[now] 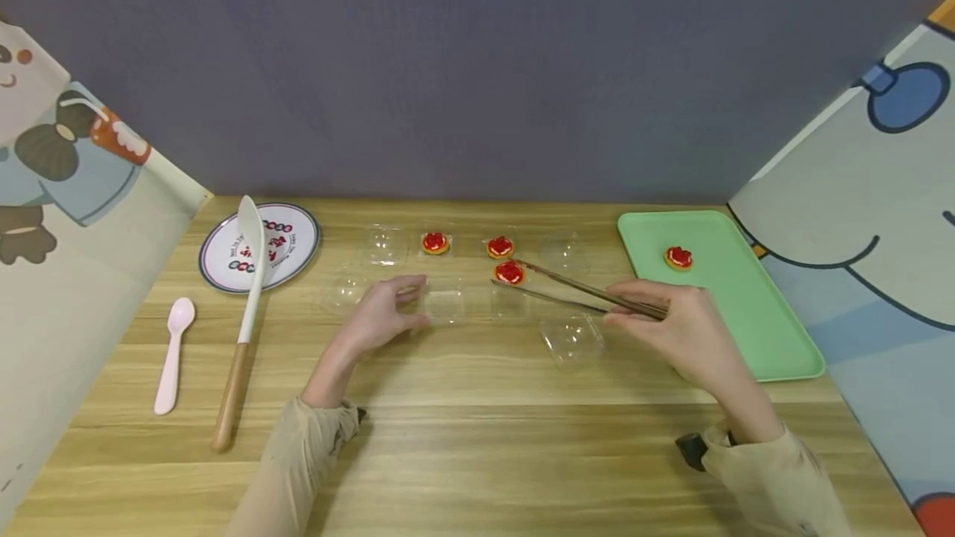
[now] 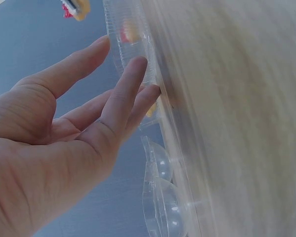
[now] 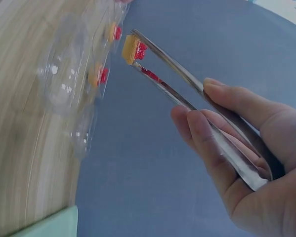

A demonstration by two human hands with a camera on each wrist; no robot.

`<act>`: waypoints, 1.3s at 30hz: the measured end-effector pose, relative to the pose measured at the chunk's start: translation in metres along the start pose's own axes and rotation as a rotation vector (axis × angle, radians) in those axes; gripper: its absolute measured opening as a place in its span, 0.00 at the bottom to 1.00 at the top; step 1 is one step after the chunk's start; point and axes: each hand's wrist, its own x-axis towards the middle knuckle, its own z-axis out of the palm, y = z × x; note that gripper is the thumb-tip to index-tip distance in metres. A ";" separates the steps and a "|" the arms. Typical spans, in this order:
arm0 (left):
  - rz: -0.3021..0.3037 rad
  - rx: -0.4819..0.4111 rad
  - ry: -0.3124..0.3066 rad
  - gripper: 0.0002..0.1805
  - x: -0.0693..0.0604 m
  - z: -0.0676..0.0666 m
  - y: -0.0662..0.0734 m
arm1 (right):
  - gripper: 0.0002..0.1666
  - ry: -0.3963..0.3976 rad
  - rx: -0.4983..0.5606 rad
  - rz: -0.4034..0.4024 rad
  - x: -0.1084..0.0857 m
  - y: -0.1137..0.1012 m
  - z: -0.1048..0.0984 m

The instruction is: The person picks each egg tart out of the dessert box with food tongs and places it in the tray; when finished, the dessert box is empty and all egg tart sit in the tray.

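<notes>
In the head view my right hand (image 1: 682, 326) holds metal tweezers (image 1: 582, 287). Their tips grip a small tart (image 1: 510, 273) with a red topping, raised off the table in the right wrist view. Below it stands a clear plastic container (image 1: 445, 302) with square cups. My left hand (image 1: 380, 315) is at that container's left end, thumb and fingers spread apart; whether they touch the plastic I cannot tell. Behind, two similar tarts, a left one (image 1: 436, 244) and a right one (image 1: 500, 247), sit in clear cups.
A green tray (image 1: 746, 313) at the right bears one tart (image 1: 678, 258). Clear domed lids (image 1: 573, 340) flank the cups. On the left are a patterned plate (image 1: 216, 259), a long white spoon with a wooden handle (image 1: 233, 396) lying across it, and a small pink spoon (image 1: 173, 355).
</notes>
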 end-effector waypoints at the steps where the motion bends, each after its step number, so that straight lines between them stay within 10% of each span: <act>1: 0.000 -0.001 0.000 0.41 0.000 0.000 0.000 | 0.19 0.008 -0.010 0.005 -0.002 0.001 -0.002; 39: 0.006 -0.004 -0.001 0.41 0.000 0.000 0.000 | 0.28 0.192 -0.099 0.264 -0.043 0.067 -0.071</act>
